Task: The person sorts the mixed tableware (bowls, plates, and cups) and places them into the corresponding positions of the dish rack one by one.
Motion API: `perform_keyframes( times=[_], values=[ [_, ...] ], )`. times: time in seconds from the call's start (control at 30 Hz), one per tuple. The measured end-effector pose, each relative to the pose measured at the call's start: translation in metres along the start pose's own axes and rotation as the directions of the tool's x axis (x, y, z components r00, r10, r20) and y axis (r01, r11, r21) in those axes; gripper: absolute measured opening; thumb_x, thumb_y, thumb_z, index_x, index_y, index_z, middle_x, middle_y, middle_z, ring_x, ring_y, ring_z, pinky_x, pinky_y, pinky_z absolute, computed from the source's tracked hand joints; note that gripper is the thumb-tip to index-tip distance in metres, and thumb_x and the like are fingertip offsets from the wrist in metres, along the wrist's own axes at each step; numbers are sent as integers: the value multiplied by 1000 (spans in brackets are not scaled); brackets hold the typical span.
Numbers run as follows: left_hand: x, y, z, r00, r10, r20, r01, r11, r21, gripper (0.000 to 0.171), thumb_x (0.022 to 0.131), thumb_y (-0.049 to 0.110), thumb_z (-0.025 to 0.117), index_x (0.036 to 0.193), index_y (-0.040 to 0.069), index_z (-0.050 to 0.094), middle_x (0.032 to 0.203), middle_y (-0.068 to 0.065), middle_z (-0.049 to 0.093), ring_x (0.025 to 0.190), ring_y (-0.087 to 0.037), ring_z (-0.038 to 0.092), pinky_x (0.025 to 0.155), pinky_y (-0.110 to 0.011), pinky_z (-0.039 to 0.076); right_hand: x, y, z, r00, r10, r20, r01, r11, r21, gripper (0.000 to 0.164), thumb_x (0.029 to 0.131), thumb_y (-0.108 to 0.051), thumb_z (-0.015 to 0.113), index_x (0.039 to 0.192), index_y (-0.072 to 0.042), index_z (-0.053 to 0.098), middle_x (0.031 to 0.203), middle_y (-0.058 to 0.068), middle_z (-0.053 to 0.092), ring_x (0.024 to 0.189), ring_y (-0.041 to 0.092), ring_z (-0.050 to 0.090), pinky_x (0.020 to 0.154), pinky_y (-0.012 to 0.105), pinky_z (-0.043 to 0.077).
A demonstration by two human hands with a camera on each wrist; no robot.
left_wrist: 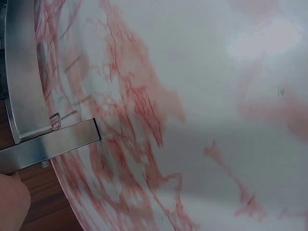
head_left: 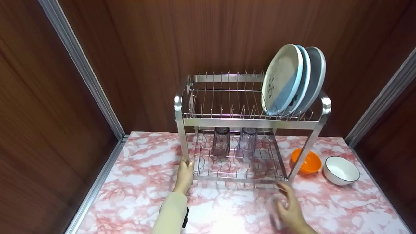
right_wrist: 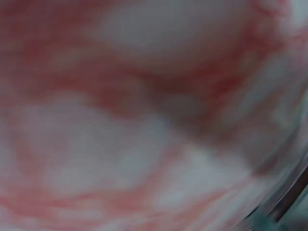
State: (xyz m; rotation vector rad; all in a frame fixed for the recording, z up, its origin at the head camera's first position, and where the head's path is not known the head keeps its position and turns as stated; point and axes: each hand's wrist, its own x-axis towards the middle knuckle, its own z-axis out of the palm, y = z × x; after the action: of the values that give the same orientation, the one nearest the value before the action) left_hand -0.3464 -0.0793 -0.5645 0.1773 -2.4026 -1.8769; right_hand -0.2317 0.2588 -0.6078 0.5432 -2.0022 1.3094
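A two-tier metal dish rack (head_left: 250, 123) stands in the middle of the head view. My left hand (head_left: 184, 175) grips the foot of its front left leg; in the left wrist view, part of that hand (left_wrist: 13, 202) shows beside the metal bar (left_wrist: 53, 144). At the front right corner is my right hand (head_left: 291, 206), its thumb apart from its bent fingers, with the fingertips close to the rack's bottom rail (head_left: 237, 179). A blurred greyish streak shows beside this hand. The right wrist view is smeared, mostly the marbled tabletop (right_wrist: 120, 144).
Several plates (head_left: 282, 81) stand upright at the upper tier's right end. Two purplish glasses (head_left: 221, 143) stand on the lower tier. Right of the rack, an orange bowl (head_left: 310, 162) and a white bowl (head_left: 341, 170) sit on the table. Wooden panels (head_left: 156, 39) enclose the back and sides.
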Motion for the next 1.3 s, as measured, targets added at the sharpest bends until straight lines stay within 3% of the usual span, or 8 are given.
perform_keyframes(
  times=[0.1,0.27,0.4,0.6,0.7,0.9,1.17,1.3],
  values=[
    [2,0,-2,1000,5,-15,-4,1000,8,39,91,18,43,128,12,32,111,-15,53,79,-20,48,71,-29,41,-2,6,-15,995,-10,-96,10,1000,4,53,56,30,49,108,20,42,109,9,51,101,2,50,82,8,40],
    [3,-2,-5,1000,10,-29,-10,1000,5,38,91,18,43,128,10,33,110,-14,53,90,-21,48,83,-37,40,0,11,-35,957,163,-240,-188,978,-87,44,64,26,48,106,18,40,102,-12,44,86,0,49,71,7,40],
    [3,-3,-5,1000,-1,-24,1,1000,3,40,92,19,43,130,11,31,114,-14,52,89,-24,49,80,-35,41,12,16,-44,872,335,-356,-375,926,-47,39,70,22,46,108,15,40,96,-11,42,79,6,49,67,6,39],
    [4,-3,-6,1000,-30,-5,30,1000,-6,43,93,19,40,134,16,26,102,-14,50,71,-19,44,64,-27,39,28,49,-49,701,556,-447,-564,815,129,42,80,12,44,117,-7,38,97,-8,39,81,6,45,66,4,38],
    [4,-2,-7,1000,-22,-2,22,1000,-4,41,93,19,40,132,16,27,98,-13,50,70,-16,42,65,-26,38,36,62,-52,603,651,-462,-654,735,182,42,83,4,44,118,-16,36,97,-6,37,78,3,43,63,5,38],
    [3,-2,-6,1000,-11,1,11,1000,-1,42,93,20,40,132,17,27,111,-14,51,86,-20,48,77,-34,40,52,79,-64,415,830,-373,-797,529,291,49,87,-14,46,129,-9,19,93,-2,35,67,4,48,61,16,45],
    [1,-2,-3,1000,-13,3,13,1000,-1,43,92,19,41,133,18,27,119,-14,51,88,-24,50,77,-35,42,58,101,-84,229,973,6,-806,186,561,60,90,-32,42,123,-21,-7,96,1,39,60,10,58,77,28,51],
    [1,-2,-3,1000,-18,15,17,1000,4,42,93,21,41,132,17,28,123,-13,49,96,-22,49,83,-37,40,66,98,-91,168,974,151,-787,41,615,69,92,-33,36,128,-25,-22,117,12,36,69,10,63,86,27,47]
  ],
)
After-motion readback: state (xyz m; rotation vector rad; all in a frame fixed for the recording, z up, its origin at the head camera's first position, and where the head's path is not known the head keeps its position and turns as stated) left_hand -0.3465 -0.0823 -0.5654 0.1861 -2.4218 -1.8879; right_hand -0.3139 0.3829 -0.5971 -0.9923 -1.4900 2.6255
